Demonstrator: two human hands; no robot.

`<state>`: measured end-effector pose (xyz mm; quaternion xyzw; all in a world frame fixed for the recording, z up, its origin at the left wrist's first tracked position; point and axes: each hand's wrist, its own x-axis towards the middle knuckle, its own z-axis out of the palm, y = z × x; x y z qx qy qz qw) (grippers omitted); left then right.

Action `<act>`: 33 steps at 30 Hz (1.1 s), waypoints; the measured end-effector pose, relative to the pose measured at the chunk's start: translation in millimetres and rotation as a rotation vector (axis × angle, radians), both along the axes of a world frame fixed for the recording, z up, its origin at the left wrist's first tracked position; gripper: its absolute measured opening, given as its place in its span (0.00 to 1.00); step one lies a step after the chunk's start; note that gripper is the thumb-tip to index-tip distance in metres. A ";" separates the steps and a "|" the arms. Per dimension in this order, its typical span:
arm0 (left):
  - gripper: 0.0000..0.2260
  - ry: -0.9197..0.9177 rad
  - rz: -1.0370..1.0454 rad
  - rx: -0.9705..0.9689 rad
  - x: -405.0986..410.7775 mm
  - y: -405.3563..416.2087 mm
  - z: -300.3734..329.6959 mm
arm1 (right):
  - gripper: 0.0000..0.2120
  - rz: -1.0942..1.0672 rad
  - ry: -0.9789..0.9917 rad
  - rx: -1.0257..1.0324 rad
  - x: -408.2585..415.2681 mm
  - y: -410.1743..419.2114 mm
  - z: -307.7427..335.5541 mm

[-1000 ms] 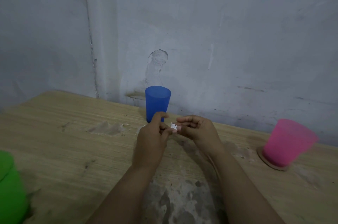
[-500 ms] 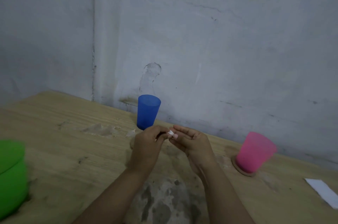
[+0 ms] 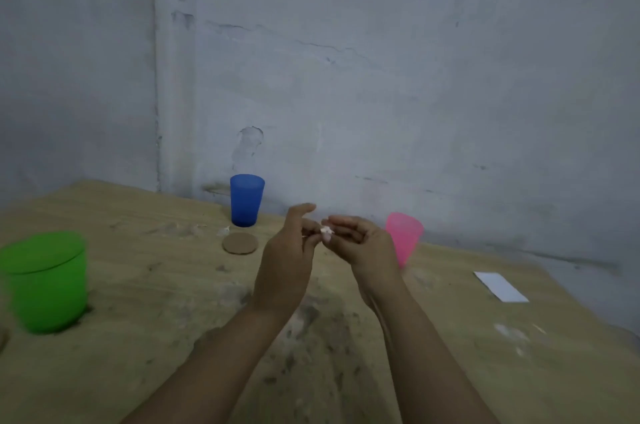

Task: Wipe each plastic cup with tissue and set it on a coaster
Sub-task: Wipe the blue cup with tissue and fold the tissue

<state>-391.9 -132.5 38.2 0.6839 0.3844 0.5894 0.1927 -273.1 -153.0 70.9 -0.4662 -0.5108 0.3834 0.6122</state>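
Observation:
Both hands are raised together over the wooden table [image 3: 145,288]. My left hand [image 3: 287,257] and my right hand [image 3: 360,243] pinch a tiny white scrap of tissue [image 3: 326,231] between their fingertips. A blue cup [image 3: 246,199] stands upright near the wall, with a bare round cork coaster [image 3: 240,243] just in front of it. A pink cup [image 3: 405,236] stands behind my right hand, its base hidden. A green cup [image 3: 46,280] stands at the left, blurred.
A white folded sheet of paper or tissue [image 3: 501,286] lies flat at the right of the table. Small white scraps [image 3: 223,231] lie near the coaster. The grey wall runs close behind the cups. The table surface is worn and stained near me.
The view has swung left and back, bringing the green cup, the bare coaster and the white sheet into sight. Both hands stay together on the tissue scrap, now nearer the pink cup.

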 end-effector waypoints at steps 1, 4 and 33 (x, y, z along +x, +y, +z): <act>0.14 -0.025 -0.008 0.005 2.7 -7.8 6.4 | 0.11 -0.012 -0.012 0.031 0.6 -7.5 5.5; 0.11 -0.050 -0.046 0.028 14.5 -38.5 23.1 | 0.12 -0.049 -0.019 0.096 8.3 -36.6 21.2; 0.26 0.484 -1.156 -0.505 272.5 -429.9 -173.1 | 0.05 -1.041 0.501 -0.019 262.1 -489.7 -174.4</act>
